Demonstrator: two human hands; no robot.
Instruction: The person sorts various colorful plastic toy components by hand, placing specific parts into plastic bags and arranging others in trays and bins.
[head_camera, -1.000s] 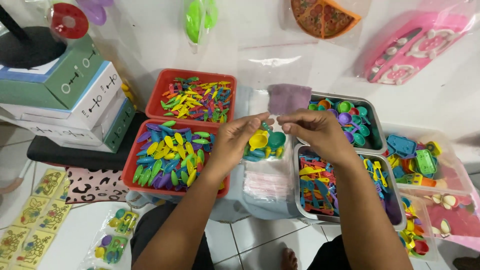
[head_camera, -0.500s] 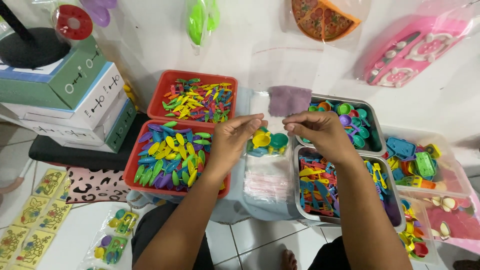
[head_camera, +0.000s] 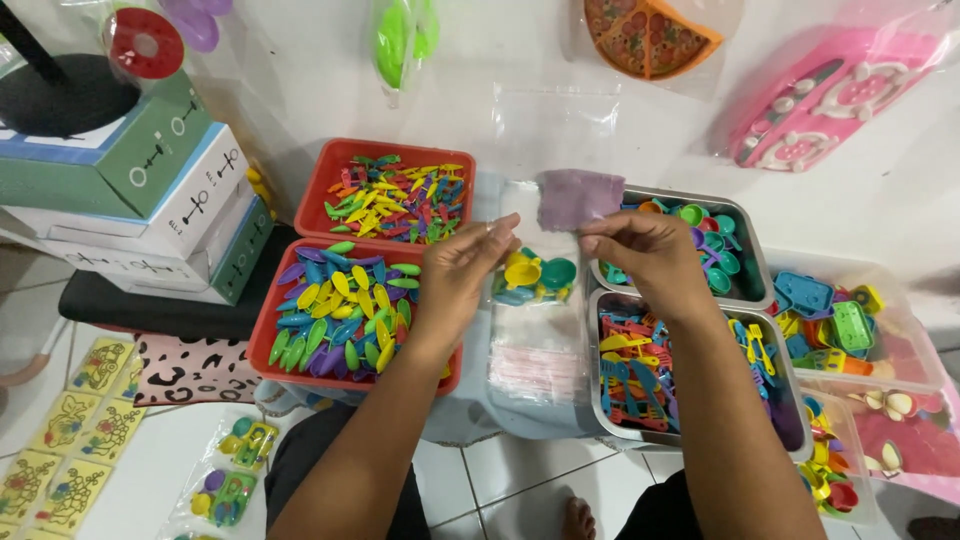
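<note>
I am pinching the clear bag (head_camera: 535, 275) at frame center by its top corners, left hand (head_camera: 455, 275) and right hand (head_camera: 650, 250) level, bag hanging lengthwise between them.

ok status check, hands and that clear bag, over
Left hand and right hand both pinching clear bag by its top. Small toy pieces inside. Nothing in the way.

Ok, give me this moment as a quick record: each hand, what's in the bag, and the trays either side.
left hand: pinches the left top edge of clear bag
right hand: pinches the right top edge
bag contents: small toy dishes, yellow, green, blue
left side: red tray of coloured leaf-shaped pieces
right side: metal tray of toy cutlery
</note>
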